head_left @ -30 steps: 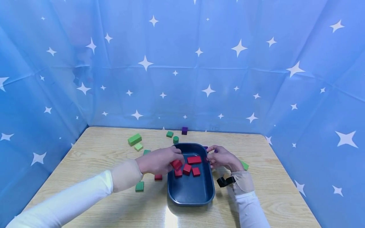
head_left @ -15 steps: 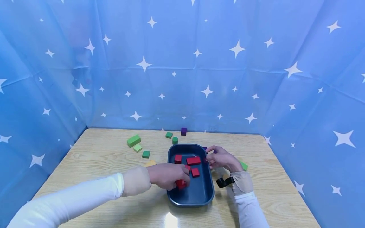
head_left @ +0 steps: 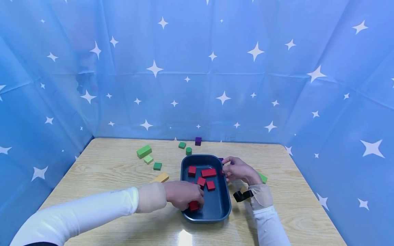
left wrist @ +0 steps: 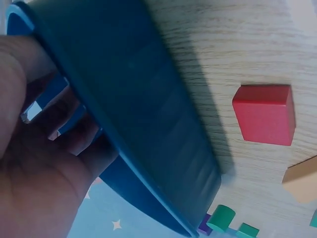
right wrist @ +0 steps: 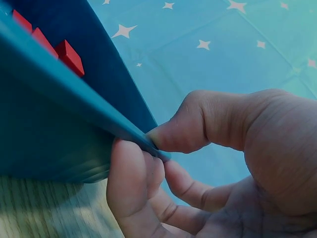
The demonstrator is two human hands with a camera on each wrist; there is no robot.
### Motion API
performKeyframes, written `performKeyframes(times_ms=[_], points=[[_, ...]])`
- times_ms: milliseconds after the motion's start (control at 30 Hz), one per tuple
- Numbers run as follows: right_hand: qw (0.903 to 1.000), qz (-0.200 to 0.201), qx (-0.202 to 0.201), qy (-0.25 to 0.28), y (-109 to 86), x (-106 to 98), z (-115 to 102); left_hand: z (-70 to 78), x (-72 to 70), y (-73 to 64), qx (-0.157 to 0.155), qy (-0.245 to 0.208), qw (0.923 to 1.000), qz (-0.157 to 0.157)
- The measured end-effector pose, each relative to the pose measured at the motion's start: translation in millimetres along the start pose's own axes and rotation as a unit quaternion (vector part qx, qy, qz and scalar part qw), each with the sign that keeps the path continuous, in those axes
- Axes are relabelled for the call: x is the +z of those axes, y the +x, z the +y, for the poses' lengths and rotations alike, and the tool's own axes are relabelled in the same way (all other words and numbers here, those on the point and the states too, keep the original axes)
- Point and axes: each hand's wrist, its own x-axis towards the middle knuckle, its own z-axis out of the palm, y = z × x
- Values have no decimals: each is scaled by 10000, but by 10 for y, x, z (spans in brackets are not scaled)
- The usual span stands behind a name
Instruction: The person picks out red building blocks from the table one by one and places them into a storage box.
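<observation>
Starred blue backdrop, wooden table (head_left: 107, 171): your left hand (head_left: 181, 195) clasps a light, rigid red block (head_left: 193, 205) at the tray's seven o'clock; your right hand (head_left: 238, 169) pinches the dark blue tray (head_left: 215, 205) rim at three o'clock.

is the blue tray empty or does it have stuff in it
Not empty. The head view shows the blue tray holding several red blocks, and the left hand grips another red block at its near corner.

Nothing to read here: no words, labels, brands or numbers on the blocks, the dark blue tray (head_left: 228, 201) or the desk (head_left: 101, 164). The only marks are white star shapes printed on the blue backdrop (head_left: 197, 68).
</observation>
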Motion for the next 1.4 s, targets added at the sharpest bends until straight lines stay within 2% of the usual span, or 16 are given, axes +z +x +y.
performKeyframes(times_ms=[367, 833, 1033, 1233, 1400], points=[[10000, 14, -38, 27, 2, 6, -9, 30, -6, 75, -29, 156, 9996, -226], [10000, 56, -66, 6, -6, 6, 1, 0, 49, 167, -126, -225, 9988, -426], [9999, 30, -105, 10, -5, 5, 19, -10, 15, 144, -99, -383, 9980, -484], [9999, 20, -111, -8, -8, 2, 26, -22, -35, 84, 4, -569, 9976, -406], [9999, 53, -91, 0, -6, 6, 19, -45, -38, 27, -34, -656, 9978, -31]])
